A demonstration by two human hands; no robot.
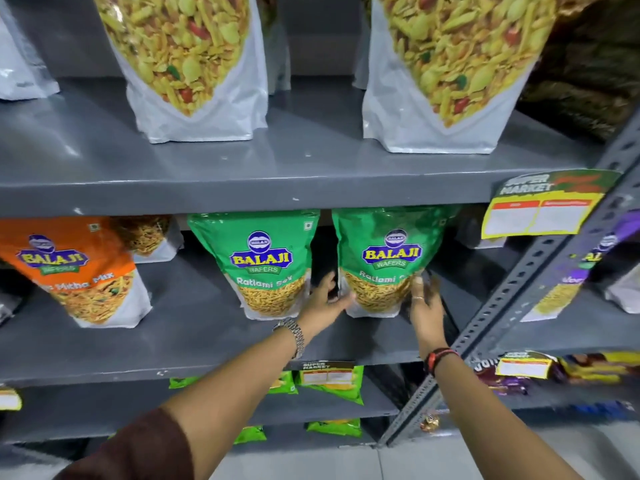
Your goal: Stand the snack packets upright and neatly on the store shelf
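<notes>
The right green packet [388, 261] stands on the middle shelf [207, 344], cupped low between the left hand [325, 299] and right hand [424, 303], fingers spread flat against its sides. Squaring step; next, likely align it with its neighbour [266, 261].

The grey middle shelf [194, 344] carries an orange packet [79, 271] at left and two green packets [266, 261] [388, 261] (both upright) right of centre, just beside each other.
</notes>
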